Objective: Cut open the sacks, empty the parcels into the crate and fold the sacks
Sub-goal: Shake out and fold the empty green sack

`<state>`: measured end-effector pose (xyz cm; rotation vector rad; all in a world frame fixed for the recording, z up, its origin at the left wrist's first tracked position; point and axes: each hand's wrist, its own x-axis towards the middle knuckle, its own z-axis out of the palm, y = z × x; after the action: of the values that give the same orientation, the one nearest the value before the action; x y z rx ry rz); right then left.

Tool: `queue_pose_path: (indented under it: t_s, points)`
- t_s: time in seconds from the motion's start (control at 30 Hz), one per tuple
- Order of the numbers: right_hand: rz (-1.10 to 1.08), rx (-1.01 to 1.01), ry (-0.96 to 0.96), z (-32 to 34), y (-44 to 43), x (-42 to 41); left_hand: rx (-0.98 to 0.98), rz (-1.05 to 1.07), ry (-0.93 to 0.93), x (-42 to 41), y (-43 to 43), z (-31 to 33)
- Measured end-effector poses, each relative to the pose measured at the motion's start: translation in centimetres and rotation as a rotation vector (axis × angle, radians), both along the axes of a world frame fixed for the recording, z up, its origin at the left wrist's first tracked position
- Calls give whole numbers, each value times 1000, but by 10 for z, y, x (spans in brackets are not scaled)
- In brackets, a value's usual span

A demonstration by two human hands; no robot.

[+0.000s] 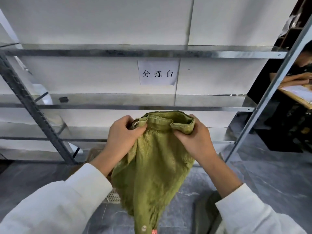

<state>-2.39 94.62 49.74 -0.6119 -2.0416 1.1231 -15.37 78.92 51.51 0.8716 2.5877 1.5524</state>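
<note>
Two hands: the left hand and the right hand are raised side by side in front of a rack, each arm in a white sleeve.
Left hand: its fingers are curled round the left end of the sack's mouth and bunch the hem there.
Right hand: its fingers and thumb are curled over the right end of the hem and pinch the folded edge.
Sack: the green woven sack hangs in the air between the hands, mouth uppermost and slightly agape. Its body narrows downward and its lower end is cut off by the edge of the view.
Floor: grey marbled floor spreads below the sack and out to the right.
Rack: a metal rack with horizontal rails stands straight ahead, with a dark upright slanting on the left and a pale upright on the right.
Wall: a white wall of panels with a vertical seam sits behind the rails.
Sign: a paper sign with three black characters is stuck to the wall between two rails, one lower corner curling.
Right side: a wooden table carrying papers shows beyond the pale upright, in a darker area.
Below left: a pale perforated edge shows beside the sack, and what it belongs to cannot be told.
</note>
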Motion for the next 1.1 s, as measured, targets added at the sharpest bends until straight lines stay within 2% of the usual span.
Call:
queue_pose_path:
  t_s: [0.07,0.13,0.27,0.33,0.37,0.43,0.5,0.57,0.63,0.7,0.8,0.9,0.93,1.0,1.1]
  points:
    - [-139,54,-42,5,-22,-8,76,23,-64,8,17,5]
    - [-112,63,-46,10,-41,-13,207,11,-217,16,31,7]
    - [349,-184,134,14,-43,0,464,-135,-544,23,34,9]
    - [513,-235,198,16,-30,11,599,-311,-700,18,28,10]
    - [544,-241,194,15,-24,12,597,-408,-741,15,26,9]
    - [539,-244,158,14,-13,7,388,-499,-608,16,28,10]
    - [469,-209,103,12,-3,3,171,-422,-336,16,35,8]
    - [331,-103,77,16,14,5,164,-346,-226,8,36,14]
    - [179,-8,54,25,34,8,190,-402,-259,-9,33,22]
    - [182,13,-28,37,46,2,170,-505,-289,-26,36,29]
    - [281,-235,-59,44,41,-22,134,-608,-361,-37,56,29]
    - [132,-421,21,39,37,-40,164,-562,-434,-48,73,20]
    - [84,-457,28,36,41,-43,169,-528,-407,-53,77,18]
    - [4,-514,19,32,49,-45,141,-432,-177,-65,80,13]
    - [-54,-580,3,26,62,-51,164,-435,447,-74,79,12]
